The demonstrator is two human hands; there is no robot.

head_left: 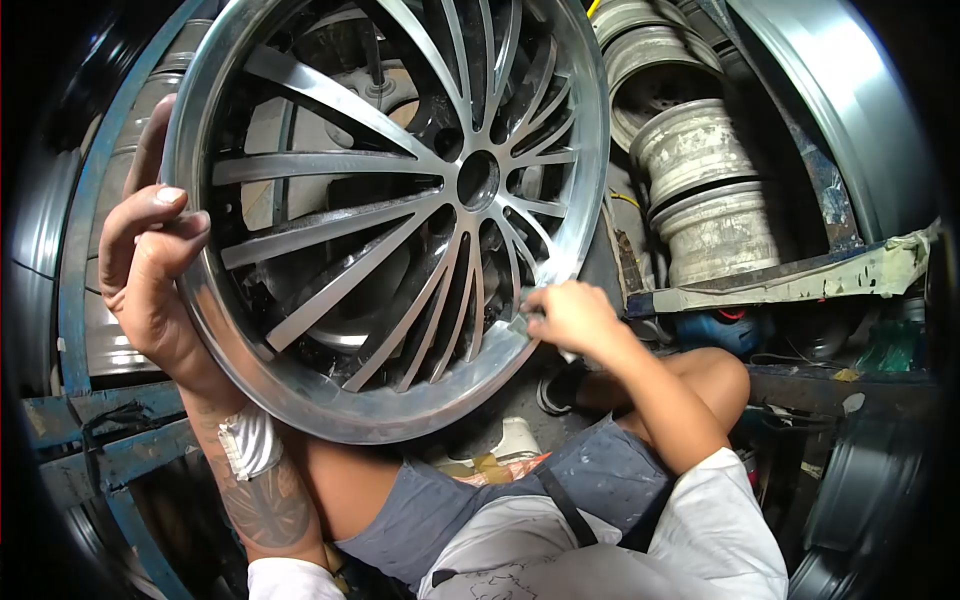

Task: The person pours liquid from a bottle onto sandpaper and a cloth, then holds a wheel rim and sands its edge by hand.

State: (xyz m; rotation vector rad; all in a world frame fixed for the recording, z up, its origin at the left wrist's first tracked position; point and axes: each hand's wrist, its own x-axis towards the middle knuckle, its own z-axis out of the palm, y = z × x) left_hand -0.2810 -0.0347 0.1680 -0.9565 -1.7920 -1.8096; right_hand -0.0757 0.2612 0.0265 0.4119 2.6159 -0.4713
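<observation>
A large alloy wheel rim (330, 175) with many silver spokes and dark gaps fills the upper middle of the head view, tilted toward me above my lap. My left hand (155, 245) is at its left edge, fingers curled around the outer lip and the wrist against the rim. On the lower right of the rim, my right hand (575, 322) pinches a small grey-green piece, like a folded abrasive pad (519, 323), against the inner lip. The metal beside the pad looks pale and smeared. My right fingertips are partly hidden.
Dull steel wheels (695, 150) are stacked at the upper right, by a blue metal frame (835, 190) and a taped ledge (800, 285). Another blue frame (75, 270) stands at the left. A blue object (715, 332) lies under the ledge.
</observation>
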